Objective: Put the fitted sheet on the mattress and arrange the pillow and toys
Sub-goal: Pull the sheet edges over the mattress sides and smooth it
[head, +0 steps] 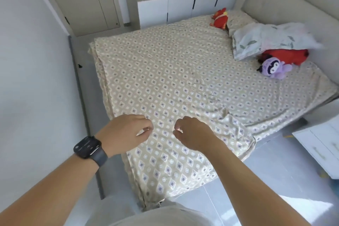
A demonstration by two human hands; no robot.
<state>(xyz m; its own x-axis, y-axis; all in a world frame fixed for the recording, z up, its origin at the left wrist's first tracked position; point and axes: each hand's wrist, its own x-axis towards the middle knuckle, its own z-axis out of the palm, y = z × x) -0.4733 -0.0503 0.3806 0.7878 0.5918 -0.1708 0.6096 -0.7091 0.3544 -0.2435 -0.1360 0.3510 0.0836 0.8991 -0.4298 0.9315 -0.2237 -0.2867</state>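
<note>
Both the left hand and right hand hover, fingers loosely curled and holding nothing, over the limp, light beige diamond-patterned fitted sheet, best gathered at its corner hem.

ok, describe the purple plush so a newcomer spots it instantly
Start at the bed with the diamond-patterned sheet and go to its headboard end. There a leafy pillow lies on a long red toy; the purple plush sits right in front. It is the only purple toy, with a dark-marked face.
</note>
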